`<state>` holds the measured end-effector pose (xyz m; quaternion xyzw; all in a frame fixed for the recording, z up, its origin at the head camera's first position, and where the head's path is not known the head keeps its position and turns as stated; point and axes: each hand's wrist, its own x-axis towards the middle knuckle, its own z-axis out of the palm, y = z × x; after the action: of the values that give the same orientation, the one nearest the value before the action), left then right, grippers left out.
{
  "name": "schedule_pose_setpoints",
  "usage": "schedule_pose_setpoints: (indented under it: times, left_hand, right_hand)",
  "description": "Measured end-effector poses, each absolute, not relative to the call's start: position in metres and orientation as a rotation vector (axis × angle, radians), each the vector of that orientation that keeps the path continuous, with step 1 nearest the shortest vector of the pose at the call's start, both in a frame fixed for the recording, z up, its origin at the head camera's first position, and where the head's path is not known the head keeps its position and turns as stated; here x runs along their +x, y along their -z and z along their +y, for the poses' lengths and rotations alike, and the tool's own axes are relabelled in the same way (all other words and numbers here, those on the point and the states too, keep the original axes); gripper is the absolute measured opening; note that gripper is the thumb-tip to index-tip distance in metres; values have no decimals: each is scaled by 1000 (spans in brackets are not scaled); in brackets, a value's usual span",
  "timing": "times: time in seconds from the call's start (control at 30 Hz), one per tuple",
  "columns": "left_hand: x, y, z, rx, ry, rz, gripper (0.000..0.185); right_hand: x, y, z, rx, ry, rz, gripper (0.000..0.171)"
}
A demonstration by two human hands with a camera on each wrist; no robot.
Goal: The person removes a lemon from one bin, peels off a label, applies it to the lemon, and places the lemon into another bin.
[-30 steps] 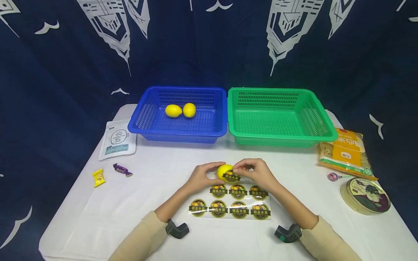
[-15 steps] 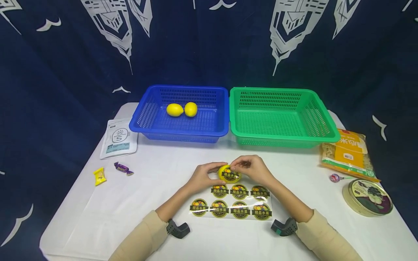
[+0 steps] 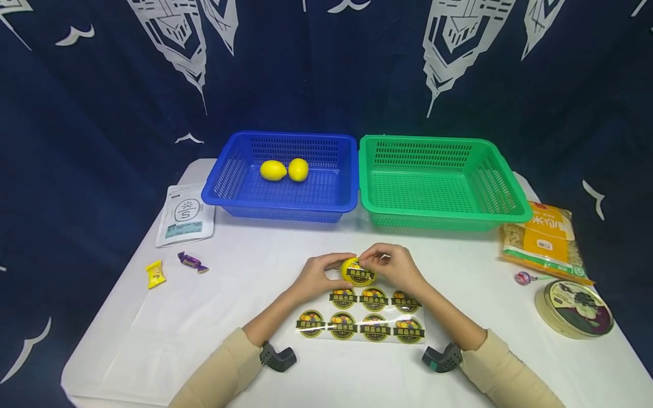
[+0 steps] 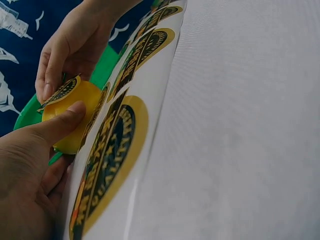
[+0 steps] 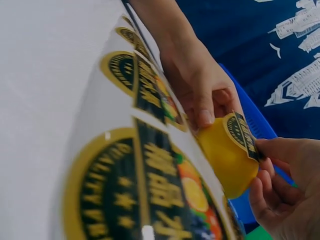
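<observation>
Head view: left hand [image 3: 317, 276] curled round a yellow lemon [image 3: 352, 268], thumb laid across the top, steadying the fruit just above the desk [image 3: 245, 317]. Right hand [image 3: 393, 266] pinching the edge of a round black-and-gold sticker [image 3: 360, 275] against the lemon's near face, so one hand braces and the other does the fine work. Held low and directly over the sticker sheet [image 3: 359, 317], probably to keep the reach from sheet to fruit short. Six stickers counted on the sheet, in two rows, one place at the left of the upper row bare.

Left wrist view: thumb [image 4: 57, 125] pressed flat on the yellow skin [image 4: 80, 115], sticker [image 4: 60, 92] partly lifted at one edge under the other hand's fingertips [image 4: 47, 90]. Right wrist view: same sticker [image 5: 240, 132] standing off the lemon [image 5: 227, 155] along one side, so seemingly not yet smoothed fully down.

Behind the hands, two mesh baskets side by side and touching. Blue basket [image 3: 224, 181] holding two lemons [image 3: 284, 170], lying close together near the back wall; no sticker visible on either. Green basket [image 3: 510, 192] showing nothing inside.

Off to the left, a white pouch [image 3: 185, 215] and two wrapped sweets [image 3: 173, 267]. Off to the right, a yellow packet [image 3: 543, 238], a lollipop [image 3: 522, 277] and a round tin [image 3: 573, 309], all well apart from the hands.
</observation>
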<state>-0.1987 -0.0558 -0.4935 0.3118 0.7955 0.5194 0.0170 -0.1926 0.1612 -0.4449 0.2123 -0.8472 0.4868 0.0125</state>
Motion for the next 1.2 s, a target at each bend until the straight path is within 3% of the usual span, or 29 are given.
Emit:
schedule_pose_setpoints:
  times: [0.47, 0.77, 1.2]
  left_hand:
    - [-200, 495, -57, 951, -1611, 2479, 61]
    - [-201, 498, -57, 933, -1597, 2486, 61]
    - [-200, 497, -57, 945, -1605, 2491, 61]
  right_hand:
    - [-179, 463, 154, 688, -1180, -2379, 12]
    - [-172, 474, 162, 803, -1270, -2316, 31]
    - [-173, 482, 161, 857, -1262, -2303, 37]
